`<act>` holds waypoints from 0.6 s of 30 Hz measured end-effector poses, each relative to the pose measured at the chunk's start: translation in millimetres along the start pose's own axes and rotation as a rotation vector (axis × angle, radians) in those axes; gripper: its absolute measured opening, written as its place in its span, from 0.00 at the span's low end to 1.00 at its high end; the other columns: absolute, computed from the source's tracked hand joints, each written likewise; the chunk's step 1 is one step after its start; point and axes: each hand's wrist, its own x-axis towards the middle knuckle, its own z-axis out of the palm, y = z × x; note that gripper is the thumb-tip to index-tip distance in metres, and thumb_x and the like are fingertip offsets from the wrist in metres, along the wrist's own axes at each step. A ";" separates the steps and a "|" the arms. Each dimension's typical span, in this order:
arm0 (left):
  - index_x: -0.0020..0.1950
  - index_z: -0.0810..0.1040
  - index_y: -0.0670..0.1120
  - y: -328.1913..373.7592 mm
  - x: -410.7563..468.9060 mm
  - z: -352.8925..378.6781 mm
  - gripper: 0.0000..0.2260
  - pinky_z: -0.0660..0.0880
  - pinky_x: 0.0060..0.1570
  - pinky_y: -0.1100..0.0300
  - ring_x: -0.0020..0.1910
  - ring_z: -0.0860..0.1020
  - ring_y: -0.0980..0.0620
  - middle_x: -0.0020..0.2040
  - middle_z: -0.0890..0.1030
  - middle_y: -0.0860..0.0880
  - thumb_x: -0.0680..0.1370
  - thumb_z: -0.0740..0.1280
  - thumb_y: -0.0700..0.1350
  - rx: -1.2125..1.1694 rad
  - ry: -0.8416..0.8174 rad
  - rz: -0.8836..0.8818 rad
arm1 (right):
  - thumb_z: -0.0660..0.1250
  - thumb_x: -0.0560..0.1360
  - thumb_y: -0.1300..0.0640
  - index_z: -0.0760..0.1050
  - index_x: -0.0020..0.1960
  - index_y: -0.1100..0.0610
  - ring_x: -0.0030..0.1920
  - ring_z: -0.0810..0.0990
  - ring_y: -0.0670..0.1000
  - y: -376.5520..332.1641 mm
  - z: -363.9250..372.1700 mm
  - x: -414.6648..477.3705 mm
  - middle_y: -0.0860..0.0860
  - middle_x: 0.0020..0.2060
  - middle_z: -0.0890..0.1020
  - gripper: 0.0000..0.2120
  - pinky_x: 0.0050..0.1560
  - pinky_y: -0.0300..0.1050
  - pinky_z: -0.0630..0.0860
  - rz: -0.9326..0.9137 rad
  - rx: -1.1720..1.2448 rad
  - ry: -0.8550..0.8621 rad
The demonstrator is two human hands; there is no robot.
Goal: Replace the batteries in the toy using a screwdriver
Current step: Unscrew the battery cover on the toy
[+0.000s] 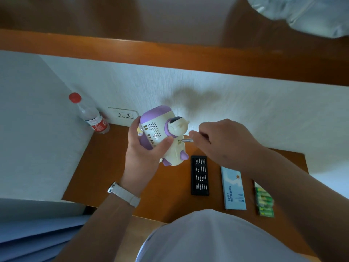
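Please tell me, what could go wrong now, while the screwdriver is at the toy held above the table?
1. The left hand holds the toy in the air, not braced on the table, so the screwdriver in the right hand may slip; the left thumb lies near its tip.
2. A freed screw could drop and get lost.
3. The right wrist is close to the open bit tray and might knock it.

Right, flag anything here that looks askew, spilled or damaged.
Nothing stands out. The water bottle stands capped in the corner; the bit tray, blue box and battery pack lie side by side, and the toy, held in the left hand with the screwdriver on it, looks intact.
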 end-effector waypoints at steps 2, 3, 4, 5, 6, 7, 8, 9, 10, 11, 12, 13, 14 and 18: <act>0.77 0.61 0.52 -1.0 -0.3 1.1 0.40 0.81 0.44 0.64 0.58 0.80 0.63 0.52 0.80 0.65 0.70 0.78 0.53 0.009 0.003 -0.004 | 0.55 0.80 0.42 0.64 0.32 0.53 0.23 0.62 0.46 2.3 0.4 -0.5 0.47 0.22 0.66 0.22 0.27 0.41 0.57 -0.006 0.009 -0.007; 0.77 0.61 0.53 -1.9 -0.2 1.7 0.39 0.82 0.44 0.63 0.58 0.80 0.62 0.52 0.80 0.64 0.70 0.78 0.52 0.016 0.009 -0.004 | 0.57 0.80 0.42 0.64 0.32 0.52 0.23 0.63 0.46 3.1 -0.1 -0.8 0.47 0.22 0.66 0.21 0.27 0.41 0.57 -0.012 0.015 -0.014; 0.77 0.61 0.52 -2.7 -0.2 2.1 0.39 0.81 0.43 0.64 0.57 0.80 0.62 0.52 0.80 0.64 0.71 0.78 0.50 0.023 0.015 -0.004 | 0.58 0.80 0.43 0.64 0.33 0.52 0.24 0.63 0.46 3.7 -0.8 -1.1 0.47 0.23 0.67 0.20 0.27 0.41 0.57 -0.020 0.019 -0.023; 0.77 0.61 0.52 -3.1 -0.5 2.8 0.39 0.81 0.43 0.64 0.57 0.80 0.62 0.51 0.80 0.64 0.72 0.78 0.49 0.027 0.019 -0.004 | 0.59 0.79 0.43 0.64 0.33 0.51 0.24 0.64 0.46 4.2 -1.6 -1.4 0.47 0.23 0.67 0.19 0.28 0.41 0.57 -0.027 0.022 -0.032; 0.77 0.61 0.52 -3.1 -1.0 3.5 0.39 0.81 0.43 0.64 0.56 0.80 0.62 0.51 0.80 0.63 0.72 0.78 0.49 0.026 0.020 -0.004 | 0.59 0.79 0.42 0.64 0.34 0.51 0.25 0.64 0.46 4.7 -2.5 -1.6 0.47 0.24 0.68 0.19 0.28 0.41 0.58 -0.033 0.025 -0.038; 0.77 0.61 0.52 -2.7 -1.5 4.3 0.39 0.81 0.43 0.64 0.56 0.80 0.61 0.51 0.81 0.63 0.72 0.78 0.50 0.022 0.021 -0.004 | 0.60 0.78 0.42 0.64 0.35 0.51 0.26 0.65 0.46 5.0 -3.4 -1.7 0.47 0.24 0.68 0.18 0.28 0.41 0.58 -0.037 0.029 -0.039; 0.77 0.61 0.52 -2.0 -2.2 4.9 0.40 0.81 0.43 0.65 0.56 0.81 0.61 0.51 0.81 0.62 0.71 0.78 0.51 0.018 0.023 -0.004 | 0.61 0.78 0.42 0.64 0.36 0.51 0.26 0.65 0.46 5.2 -4.3 -1.6 0.47 0.25 0.68 0.18 0.28 0.41 0.58 -0.042 0.033 -0.037; 0.77 0.61 0.52 -1.2 -2.7 5.3 0.40 0.81 0.43 0.65 0.56 0.81 0.61 0.51 0.81 0.62 0.70 0.78 0.53 0.015 0.025 -0.004 | 0.62 0.77 0.42 0.64 0.36 0.51 0.26 0.65 0.46 4.9 -5.2 -1.5 0.47 0.25 0.68 0.17 0.28 0.41 0.58 -0.049 0.036 -0.034; 0.77 0.61 0.52 -0.5 -3.3 5.4 0.41 0.81 0.42 0.65 0.56 0.81 0.61 0.51 0.81 0.62 0.69 0.78 0.54 0.014 0.027 -0.005 | 0.64 0.77 0.44 0.64 0.37 0.50 0.27 0.64 0.46 4.2 -5.8 -1.6 0.46 0.26 0.68 0.16 0.28 0.41 0.58 -0.058 0.036 -0.029; 0.77 0.61 0.52 -0.1 -3.6 5.1 0.40 0.80 0.42 0.66 0.55 0.81 0.62 0.51 0.81 0.62 0.70 0.78 0.54 0.015 0.028 -0.005 | 0.65 0.76 0.45 0.64 0.38 0.50 0.27 0.64 0.45 3.3 -6.3 -1.7 0.46 0.26 0.68 0.14 0.28 0.40 0.57 -0.065 0.031 -0.022; 0.77 0.61 0.52 0.3 -3.7 5.0 0.40 0.80 0.42 0.66 0.55 0.81 0.62 0.51 0.81 0.63 0.70 0.78 0.53 0.018 0.029 -0.003 | 0.66 0.76 0.47 0.64 0.39 0.50 0.26 0.64 0.45 2.4 -6.6 -2.0 0.46 0.26 0.68 0.14 0.28 0.40 0.56 -0.070 0.023 -0.011; 0.77 0.61 0.52 0.5 -3.8 5.0 0.40 0.80 0.42 0.66 0.55 0.81 0.62 0.50 0.81 0.63 0.71 0.78 0.52 0.020 0.029 -0.001 | 0.66 0.75 0.47 0.64 0.39 0.50 0.26 0.64 0.45 1.8 -6.9 -2.3 0.46 0.26 0.67 0.13 0.28 0.39 0.56 -0.071 0.011 0.000; 0.77 0.61 0.52 0.8 -3.8 4.9 0.39 0.80 0.42 0.67 0.55 0.81 0.62 0.50 0.81 0.63 0.71 0.78 0.51 0.021 0.029 0.002 | 0.66 0.74 0.46 0.65 0.39 0.49 0.26 0.65 0.45 1.4 -7.1 -2.8 0.46 0.26 0.68 0.12 0.28 0.39 0.56 -0.067 -0.002 0.009; 0.77 0.61 0.52 3.1 -2.2 4.7 0.40 0.79 0.41 0.68 0.55 0.80 0.65 0.50 0.81 0.66 0.70 0.78 0.53 0.008 0.036 0.007 | 0.61 0.76 0.41 0.69 0.36 0.51 0.25 0.66 0.46 2.6 -4.8 -3.3 0.46 0.25 0.69 0.16 0.28 0.41 0.58 -0.053 -0.057 0.014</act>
